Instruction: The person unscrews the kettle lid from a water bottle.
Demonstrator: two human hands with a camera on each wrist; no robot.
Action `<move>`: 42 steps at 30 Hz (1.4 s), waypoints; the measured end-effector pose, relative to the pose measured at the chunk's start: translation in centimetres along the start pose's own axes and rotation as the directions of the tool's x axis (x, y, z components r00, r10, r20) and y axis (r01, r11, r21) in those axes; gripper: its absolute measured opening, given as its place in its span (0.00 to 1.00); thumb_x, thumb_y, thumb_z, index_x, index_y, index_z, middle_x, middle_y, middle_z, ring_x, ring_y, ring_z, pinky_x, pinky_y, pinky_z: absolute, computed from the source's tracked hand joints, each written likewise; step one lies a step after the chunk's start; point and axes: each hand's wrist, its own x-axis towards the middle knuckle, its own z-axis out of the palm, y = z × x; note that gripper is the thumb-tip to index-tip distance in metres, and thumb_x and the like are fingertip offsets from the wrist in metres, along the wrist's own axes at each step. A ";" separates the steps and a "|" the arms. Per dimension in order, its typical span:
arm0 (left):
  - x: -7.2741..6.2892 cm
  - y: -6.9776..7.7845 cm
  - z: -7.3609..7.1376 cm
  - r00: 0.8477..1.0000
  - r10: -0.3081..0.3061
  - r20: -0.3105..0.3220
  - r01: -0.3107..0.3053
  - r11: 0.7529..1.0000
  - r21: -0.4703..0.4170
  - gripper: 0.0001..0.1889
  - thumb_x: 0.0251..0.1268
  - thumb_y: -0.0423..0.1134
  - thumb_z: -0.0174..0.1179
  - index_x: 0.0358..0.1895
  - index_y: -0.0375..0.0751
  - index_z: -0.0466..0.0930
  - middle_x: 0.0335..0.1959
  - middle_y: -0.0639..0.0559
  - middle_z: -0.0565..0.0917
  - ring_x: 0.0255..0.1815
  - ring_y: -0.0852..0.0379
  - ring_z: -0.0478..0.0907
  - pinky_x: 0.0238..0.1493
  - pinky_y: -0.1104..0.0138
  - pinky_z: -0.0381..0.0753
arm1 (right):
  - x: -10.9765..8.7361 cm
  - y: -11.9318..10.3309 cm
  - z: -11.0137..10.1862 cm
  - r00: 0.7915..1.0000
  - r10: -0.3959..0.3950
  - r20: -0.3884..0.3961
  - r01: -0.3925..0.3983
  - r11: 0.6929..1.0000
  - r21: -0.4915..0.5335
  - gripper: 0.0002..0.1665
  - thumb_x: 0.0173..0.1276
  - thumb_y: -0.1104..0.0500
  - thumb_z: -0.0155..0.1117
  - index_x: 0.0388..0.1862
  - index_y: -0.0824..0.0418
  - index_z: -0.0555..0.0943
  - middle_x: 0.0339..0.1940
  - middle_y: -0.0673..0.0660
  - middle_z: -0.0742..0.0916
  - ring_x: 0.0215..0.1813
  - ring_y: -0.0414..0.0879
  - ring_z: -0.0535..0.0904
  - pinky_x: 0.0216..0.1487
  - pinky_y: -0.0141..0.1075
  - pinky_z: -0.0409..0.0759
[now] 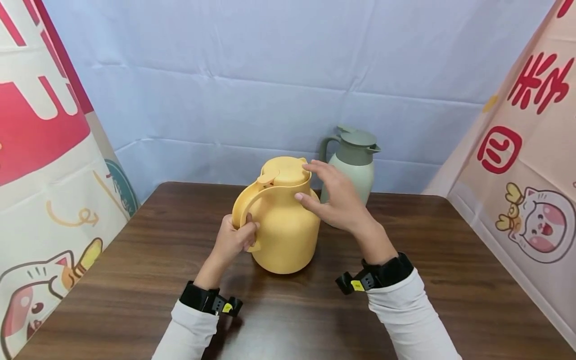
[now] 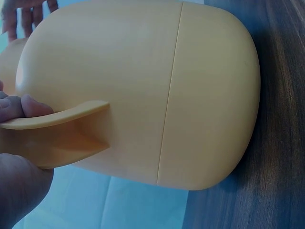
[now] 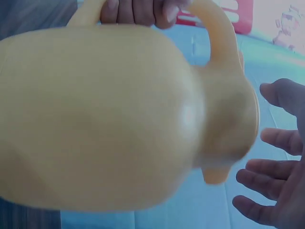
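Note:
A yellow thermos jug (image 1: 288,225) with a lidded top and a looped handle is in the middle of the head view. My left hand (image 1: 234,235) grips its handle (image 1: 245,200), fingers and thumb curled round the lower part. In the left wrist view the jug's rounded base (image 2: 214,100) is close over the wood. My right hand (image 1: 337,195) is beside the jug's lid (image 1: 285,170), fingers spread and nearly straight. The right wrist view shows a gap between those fingertips (image 3: 267,88) and the jug's neck (image 3: 228,114), with a spout below the neck.
A green thermos jug (image 1: 353,165) stands behind my right hand near the back edge of the brown wooden table (image 1: 405,315). A pale blue cloth (image 1: 225,90) hangs behind the table, and printed cloths (image 1: 531,200) flank both sides.

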 end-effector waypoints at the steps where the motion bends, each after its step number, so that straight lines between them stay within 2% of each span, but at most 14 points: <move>1: 0.0 0.0 0.0 1.000 0.003 0.001 -0.003 1.000 -0.002 0.15 0.62 0.25 0.50 0.17 0.31 0.62 0.05 0.43 0.61 0.07 0.53 0.60 0.12 0.67 0.61 | 0.2 -0.2 0.2 1.000 -0.007 -0.002 0.007 1.000 -0.013 0.34 0.59 0.53 0.68 0.61 0.67 0.71 0.63 0.65 0.72 0.67 0.54 0.63 0.61 0.49 0.62; 5: -0.1 -0.1 0.0 1.000 0.021 0.005 -0.021 1.000 -0.001 0.15 0.61 0.24 0.50 0.17 0.31 0.62 0.05 0.44 0.61 0.07 0.53 0.60 0.12 0.67 0.62 | 0.8 -1.1 1.0 1.000 -0.017 -0.020 0.016 0.998 -0.065 0.31 0.59 0.49 0.67 0.57 0.66 0.74 0.61 0.65 0.73 0.64 0.55 0.65 0.59 0.49 0.65; 11: 0.0 -0.2 0.1 1.000 0.024 0.003 -0.024 1.000 -0.020 0.14 0.61 0.24 0.50 0.17 0.35 0.62 0.05 0.44 0.61 0.07 0.55 0.60 0.12 0.68 0.62 | 1.9 -1.7 1.8 0.997 0.017 -0.081 -0.031 0.983 -0.179 0.27 0.59 0.45 0.66 0.50 0.63 0.79 0.53 0.62 0.79 0.58 0.56 0.69 0.55 0.51 0.64; 17: 0.2 -0.3 0.1 0.999 0.040 0.003 -0.040 0.999 -0.013 0.15 0.61 0.24 0.50 0.17 0.33 0.62 0.05 0.44 0.61 0.06 0.55 0.60 0.11 0.67 0.62 | 3.0 -2.2 2.2 0.998 0.034 -0.054 -0.044 0.977 -0.211 0.24 0.60 0.46 0.65 0.49 0.59 0.81 0.52 0.60 0.79 0.57 0.57 0.68 0.52 0.52 0.65; 22: 0.2 -0.3 0.0 0.998 0.062 0.013 -0.061 0.998 -0.015 0.14 0.61 0.23 0.49 0.17 0.31 0.62 0.05 0.45 0.61 0.06 0.54 0.60 0.11 0.66 0.62 | 3.8 -2.5 2.7 0.997 -0.055 -0.059 0.040 0.973 -0.228 0.17 0.60 0.47 0.64 0.43 0.55 0.84 0.47 0.58 0.80 0.52 0.55 0.69 0.45 0.49 0.65; 27: 0.2 -0.3 0.0 0.997 0.070 0.022 -0.069 0.997 -0.024 0.14 0.61 0.23 0.49 0.17 0.30 0.61 0.05 0.46 0.61 0.06 0.54 0.60 0.10 0.66 0.62 | 4.4 -2.5 3.1 0.978 -0.191 -0.085 0.173 0.967 -0.185 0.09 0.59 0.53 0.67 0.36 0.56 0.86 0.36 0.57 0.77 0.40 0.53 0.68 0.36 0.42 0.65; 30: 0.2 -0.4 0.0 0.997 0.075 0.026 -0.074 0.997 -0.026 0.14 0.61 0.23 0.49 0.17 0.30 0.61 0.05 0.46 0.61 0.06 0.54 0.60 0.11 0.66 0.62 | 4.8 -2.2 2.9 0.974 -0.224 -0.041 0.217 0.966 -0.138 0.08 0.59 0.55 0.68 0.36 0.57 0.86 0.32 0.55 0.74 0.35 0.51 0.66 0.31 0.39 0.65; 34: 0.2 -0.4 0.0 0.997 0.075 0.036 -0.074 0.997 -0.030 0.14 0.61 0.23 0.48 0.17 0.31 0.61 0.05 0.45 0.61 0.06 0.53 0.59 0.11 0.66 0.62 | 5.5 -1.9 2.4 0.972 -0.216 0.088 0.225 0.969 -0.103 0.11 0.62 0.54 0.65 0.41 0.56 0.86 0.27 0.52 0.71 0.30 0.46 0.63 0.28 0.36 0.62; 37: 0.1 -0.5 -0.2 0.997 0.064 0.049 -0.062 0.997 -0.037 0.15 0.62 0.24 0.49 0.16 0.32 0.61 0.05 0.45 0.61 0.07 0.53 0.59 0.12 0.66 0.62 | 5.9 -2.1 2.2 0.961 -0.224 0.162 0.241 0.966 -0.090 0.12 0.64 0.54 0.63 0.43 0.56 0.86 0.24 0.50 0.71 0.26 0.44 0.62 0.29 0.36 0.62; 39: 0.0 -0.6 -0.4 0.997 0.052 0.061 -0.049 0.998 -0.048 0.16 0.62 0.25 0.49 0.16 0.34 0.61 0.06 0.46 0.61 0.07 0.54 0.59 0.13 0.66 0.63 | 6.1 -2.2 2.4 0.959 -0.228 0.168 0.245 0.965 -0.091 0.11 0.64 0.53 0.62 0.41 0.55 0.86 0.23 0.48 0.73 0.26 0.42 0.64 0.29 0.36 0.63; 42: 0.0 -0.7 -0.6 0.995 0.043 0.087 -0.037 0.997 -0.066 0.16 0.62 0.26 0.49 0.15 0.36 0.61 0.06 0.47 0.62 0.08 0.54 0.60 0.14 0.66 0.63 | 6.2 -2.2 3.0 0.966 -0.238 0.101 0.248 0.964 -0.098 0.10 0.63 0.51 0.63 0.35 0.55 0.86 0.23 0.47 0.75 0.26 0.41 0.65 0.30 0.36 0.64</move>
